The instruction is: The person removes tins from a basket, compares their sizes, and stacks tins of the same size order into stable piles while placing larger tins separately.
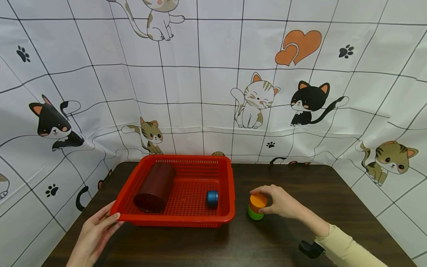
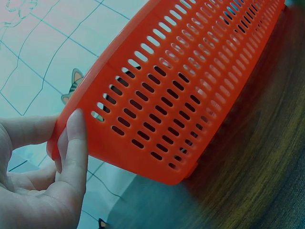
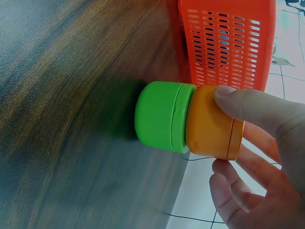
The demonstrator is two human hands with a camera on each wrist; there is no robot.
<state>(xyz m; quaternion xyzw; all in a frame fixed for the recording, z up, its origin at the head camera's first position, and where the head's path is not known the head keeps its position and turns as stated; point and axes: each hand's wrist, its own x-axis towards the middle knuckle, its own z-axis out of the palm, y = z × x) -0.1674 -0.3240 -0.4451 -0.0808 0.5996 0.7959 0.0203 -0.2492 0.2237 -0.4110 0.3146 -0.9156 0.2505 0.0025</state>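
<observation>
My right hand [image 1: 280,202] grips the orange container [image 3: 209,121], thumb pressed to one side and fingers curled round the other, while its underside sits against the lid of the green container [image 3: 159,114], which stands on the dark table [image 1: 300,178], just beside the red basket [image 1: 173,218]. My left hand [image 1: 95,234] pinches that basket's rim at the near left corner. The head view looks down into the basket, where a brown cylinder [image 1: 155,187] and a small blue container [image 1: 212,199] lie apart; my right wrist view shows the lid seams on the stacked pair (from above I hardly see them), and my left wrist view brings the slotted side wall close. The pair are smooth and rounded, the basket looks like plastic, the table has a wood grain, and the white wall covering [image 1: 217,85] bears printed cats.
</observation>
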